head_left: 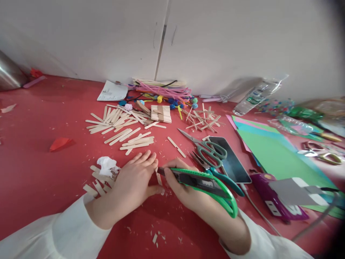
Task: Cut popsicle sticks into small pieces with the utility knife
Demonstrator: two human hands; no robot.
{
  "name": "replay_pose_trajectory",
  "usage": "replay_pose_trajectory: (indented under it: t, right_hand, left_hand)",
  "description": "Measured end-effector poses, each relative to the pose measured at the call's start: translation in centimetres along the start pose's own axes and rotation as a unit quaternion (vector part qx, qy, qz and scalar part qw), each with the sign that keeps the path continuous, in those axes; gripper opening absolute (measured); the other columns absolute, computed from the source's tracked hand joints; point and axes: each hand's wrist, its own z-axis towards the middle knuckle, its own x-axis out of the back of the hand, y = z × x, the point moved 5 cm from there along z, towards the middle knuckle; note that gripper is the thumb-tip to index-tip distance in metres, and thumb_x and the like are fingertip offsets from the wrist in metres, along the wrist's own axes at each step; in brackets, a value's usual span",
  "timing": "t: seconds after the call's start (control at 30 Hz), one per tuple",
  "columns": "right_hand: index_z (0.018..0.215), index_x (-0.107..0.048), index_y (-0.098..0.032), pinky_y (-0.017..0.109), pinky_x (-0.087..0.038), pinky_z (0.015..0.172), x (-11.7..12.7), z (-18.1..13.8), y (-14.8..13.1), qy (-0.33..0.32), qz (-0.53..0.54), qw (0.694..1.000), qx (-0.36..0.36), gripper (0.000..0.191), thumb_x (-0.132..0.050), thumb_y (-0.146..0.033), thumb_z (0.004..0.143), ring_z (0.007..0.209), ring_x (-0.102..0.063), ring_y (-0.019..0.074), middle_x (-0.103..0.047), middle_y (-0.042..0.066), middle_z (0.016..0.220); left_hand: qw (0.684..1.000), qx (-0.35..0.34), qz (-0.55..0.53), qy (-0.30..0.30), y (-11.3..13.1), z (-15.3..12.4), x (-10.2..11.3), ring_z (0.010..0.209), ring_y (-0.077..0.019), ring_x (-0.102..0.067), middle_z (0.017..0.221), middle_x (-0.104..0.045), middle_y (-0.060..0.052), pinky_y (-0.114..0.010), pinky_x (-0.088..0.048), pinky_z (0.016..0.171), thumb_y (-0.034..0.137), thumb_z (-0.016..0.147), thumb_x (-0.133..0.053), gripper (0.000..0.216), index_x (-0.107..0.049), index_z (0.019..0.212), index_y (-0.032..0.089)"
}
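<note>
Gripping a green utility knife [208, 183] in the right hand [183, 183], closed snugly around its handle, left of the phone [232, 158]. Touching a craft stick [158, 177] on the red table [67, 111], farther left of the phone, with the left hand [136, 176], open flat with thumb spread. Near teal-handled pliers [231, 182] and grey-green scissors [201, 142] at the phone's left edge.

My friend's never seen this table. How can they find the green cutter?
Look at the near middle of the red table. The green cutter is in the right hand, its tip pointing towards the left hand. Unlike the scissors and pliers beyond it, it's held and has a bright green frame around a dark middle.
</note>
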Motion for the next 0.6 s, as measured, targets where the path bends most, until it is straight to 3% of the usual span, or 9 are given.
replay_pose_trajectory:
  t: [0.27,0.47,0.6]
  right_hand:
    - [0.073,-0.049,-0.022,0.023,-0.047,0.056,-0.7,0.1,1.6,0.055,0.027,0.998,0.017,0.016,-0.039,-0.030,0.084,0.052,-0.054,0.0113,-0.057,-0.003,0.061]
    - [0.072,-0.048,-0.023,0.023,-0.046,0.053,-0.4,0.1,1.3,0.045,0.041,0.998,0.013,0.017,-0.038,-0.029,0.084,0.049,-0.053,0.0110,-0.056,-0.003,0.057]
    - [0.066,-0.047,-0.022,0.024,-0.047,0.059,-0.2,0.1,0.6,-0.006,0.030,1.000,0.000,0.020,-0.037,-0.024,0.084,0.057,-0.056,0.0118,-0.058,-0.001,0.062]
  left_hand:
    - [1.000,0.004,-0.004,0.002,-0.1,0.1,-0.1,0.129,-0.0275,-0.034,0.136,-0.042,-0.013,-0.042,-0.029,0.107,0.049,0.073,-0.062,0.064,-0.052,0.124,0.012]
    - [1.000,0.005,-0.017,0.016,-0.1,0.0,0.0,0.129,-0.0277,-0.034,0.136,-0.043,-0.012,-0.042,-0.030,0.106,0.048,0.074,-0.061,0.059,-0.053,0.122,0.015]
    - [1.000,0.005,-0.013,0.013,-0.1,0.0,-0.1,0.129,-0.0271,-0.034,0.136,-0.042,-0.012,-0.041,-0.031,0.106,0.050,0.074,-0.061,0.063,-0.052,0.124,0.013]
